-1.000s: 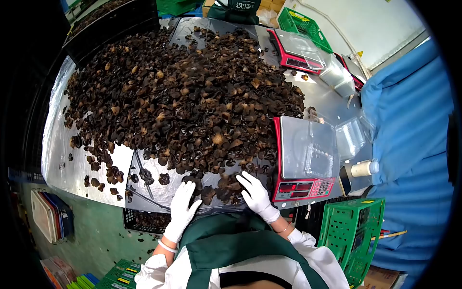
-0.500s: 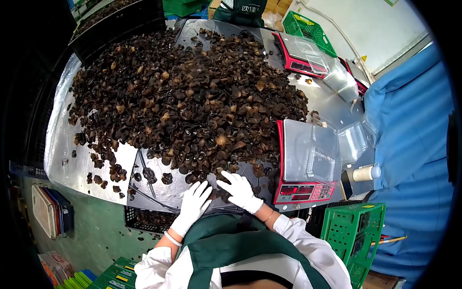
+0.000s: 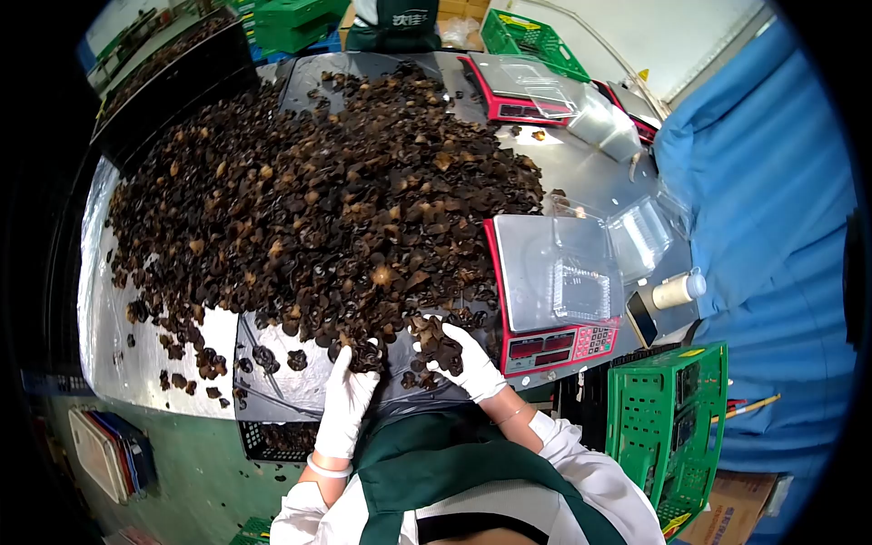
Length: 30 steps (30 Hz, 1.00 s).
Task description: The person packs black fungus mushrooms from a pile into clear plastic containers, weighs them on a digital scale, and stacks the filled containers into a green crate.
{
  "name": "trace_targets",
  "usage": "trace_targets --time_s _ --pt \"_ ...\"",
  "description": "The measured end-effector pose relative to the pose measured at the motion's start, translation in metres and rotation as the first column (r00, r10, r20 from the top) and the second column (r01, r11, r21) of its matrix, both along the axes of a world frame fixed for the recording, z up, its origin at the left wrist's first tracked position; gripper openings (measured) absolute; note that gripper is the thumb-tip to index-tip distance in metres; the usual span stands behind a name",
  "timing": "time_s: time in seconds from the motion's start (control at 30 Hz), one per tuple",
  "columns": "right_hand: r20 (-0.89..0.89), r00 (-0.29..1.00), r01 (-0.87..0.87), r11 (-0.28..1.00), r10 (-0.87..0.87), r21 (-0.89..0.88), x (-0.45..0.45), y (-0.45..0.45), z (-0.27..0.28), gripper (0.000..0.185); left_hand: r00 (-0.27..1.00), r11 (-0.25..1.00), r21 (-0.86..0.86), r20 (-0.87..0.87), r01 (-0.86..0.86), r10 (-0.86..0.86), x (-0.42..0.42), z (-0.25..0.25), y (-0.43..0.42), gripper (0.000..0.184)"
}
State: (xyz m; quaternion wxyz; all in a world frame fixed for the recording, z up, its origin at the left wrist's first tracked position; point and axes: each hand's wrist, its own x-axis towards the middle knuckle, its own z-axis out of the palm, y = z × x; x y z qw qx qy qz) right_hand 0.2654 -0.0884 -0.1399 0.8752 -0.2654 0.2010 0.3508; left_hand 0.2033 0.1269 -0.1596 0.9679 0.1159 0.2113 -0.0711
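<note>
A wide heap of dark brown wood ear mushrooms (image 3: 318,200) covers much of the metal table. At its near edge, my white-gloved left hand (image 3: 348,400) is closed round a few wood ear mushrooms (image 3: 365,356). My right hand (image 3: 476,372), also gloved, grips a larger clump of wood ear mushrooms (image 3: 438,349) beside it. Just right of the right hand stands a red digital scale (image 3: 522,356) with a clear plastic box (image 3: 581,291) on its plate. Some fingertips are hidden behind the mushrooms.
Clear plastic boxes (image 3: 639,238), a cream bottle (image 3: 677,289) and a phone (image 3: 641,318) lie right of the scale. A second scale (image 3: 509,107) sits farther back. Green crates (image 3: 668,427) stand at the lower right. Another person's apron (image 3: 395,27) shows beyond the table.
Both hands were open and flat at the heap's near edge; now each has closed on mushrooms and they are lifted a little. The view has shifted, so the table appears farther left.
</note>
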Motion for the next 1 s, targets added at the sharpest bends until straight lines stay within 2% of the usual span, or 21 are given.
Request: trace_targets --time_s 0.03,0.1,0.17,0.23,0.27,0.3,0.37,0.4,0.43,0.5,0.53,0.57,0.6,0.67,0.7,0.77,0.83,0.87,0.9,0.93,1.0 --pt "0.008 1.000 0.018 1.000 -0.018 0.001 0.001 -0.007 0.000 0.043 0.999 0.989 -0.150 -0.036 0.014 -0.020 0.007 0.005 -0.005 0.036" --pt "0.092 0.995 0.031 0.988 -0.045 0.151 0.003 -0.024 0.003 0.043 0.998 0.957 -0.283 0.004 0.066 -0.068 0.021 0.013 -0.019 0.042" --pt "0.115 0.989 0.062 0.973 -0.089 0.222 0.006 -0.049 0.017 0.044 0.992 0.937 -0.325 0.042 0.128 -0.121 0.036 0.022 -0.038 0.043" --pt "0.195 0.968 0.130 0.978 -0.160 0.161 0.011 -0.076 0.036 0.044 0.982 0.917 -0.351 0.089 0.189 -0.168 0.053 0.027 -0.062 0.041" --pt "0.177 0.963 0.194 0.978 -0.205 0.078 0.014 -0.092 0.047 0.044 0.976 0.915 -0.343 0.102 0.214 -0.190 0.062 0.032 -0.075 0.041" --pt "0.244 0.952 0.133 0.969 -0.184 0.208 0.019 -0.112 0.057 0.039 0.970 0.911 -0.336 0.116 0.241 -0.214 0.072 0.041 -0.090 0.040" --pt "0.206 0.936 0.245 0.948 -0.286 0.203 0.026 -0.143 0.073 0.040 0.935 0.911 -0.234 0.195 0.339 -0.297 0.090 0.058 -0.121 0.043" --pt "0.256 0.933 0.185 0.948 -0.252 0.258 0.032 -0.163 0.076 0.040 0.916 0.906 -0.185 0.206 0.382 -0.344 0.100 0.065 -0.137 0.043" --pt "0.315 0.910 0.235 0.962 -0.268 0.139 0.038 -0.179 0.075 0.052 0.897 0.897 -0.135 0.213 0.420 -0.388 0.108 0.071 -0.153 0.043" --pt "0.353 0.878 0.354 0.935 -0.325 -0.021 0.046 -0.202 0.082 0.051 0.864 0.889 -0.026 0.250 0.456 -0.436 0.122 0.084 -0.184 0.040" --pt "0.391 0.871 0.300 0.952 -0.297 0.057 0.049 -0.221 0.075 0.050 0.861 0.884 -0.039 0.252 0.466 -0.443 0.126 0.089 -0.197 0.040" --pt "0.394 0.868 0.304 0.951 -0.303 0.062 0.051 -0.231 0.074 0.050 0.859 0.880 -0.049 0.251 0.472 -0.447 0.129 0.092 -0.207 0.041" --pt "0.365 0.875 0.323 0.945 -0.319 0.050 0.053 -0.238 0.073 0.049 0.883 0.889 -0.128 0.239 0.440 -0.403 0.130 0.089 -0.219 0.045" --pt "0.332 0.882 0.339 0.940 -0.335 0.046 0.058 -0.252 0.068 0.048 0.886 0.904 -0.031 0.218 0.426 -0.410 0.135 0.080 -0.236 0.045" --pt "0.408 0.873 0.311 0.949 -0.266 -0.046 0.061 -0.260 0.065 0.043 0.887 0.914 0.016 0.234 0.406 -0.398 0.136 0.079 -0.244 0.046" --pt "0.529 0.842 0.265 0.934 -0.104 -0.238 0.067 -0.275 0.058 0.034 0.863 0.890 0.279 0.264 0.360 -0.431 0.137 0.078 -0.255 0.051" --pt "0.548 0.829 0.283 0.931 -0.116 -0.231 0.071 -0.274 0.074 0.027 0.911 0.847 0.447 0.142 0.289 -0.386 0.135 0.078 -0.266 0.049" --pt "0.559 0.823 0.296 0.916 -0.101 -0.270 0.073 -0.275 0.076 0.026 0.914 0.846 0.448 0.136 0.287 -0.382 0.133 0.079 -0.270 0.049" --pt "0.570 0.817 0.308 0.900 -0.084 -0.309 0.075 -0.278 0.076 0.025 0.924 0.800 0.557 0.141 0.224 -0.356 0.131 0.079 -0.273 0.048" --pt "0.557 0.825 0.277 0.926 -0.093 -0.256 0.078 -0.282 0.076 0.026 0.932 0.738 0.656 0.148 0.158 -0.330 0.129 0.078 -0.276 0.048" --pt "0.571 0.810 0.328 0.908 -0.130 -0.259 0.078 -0.285 0.077 0.028 0.934 0.727 0.678 0.178 0.112 -0.310 0.126 0.066 -0.276 0.048"
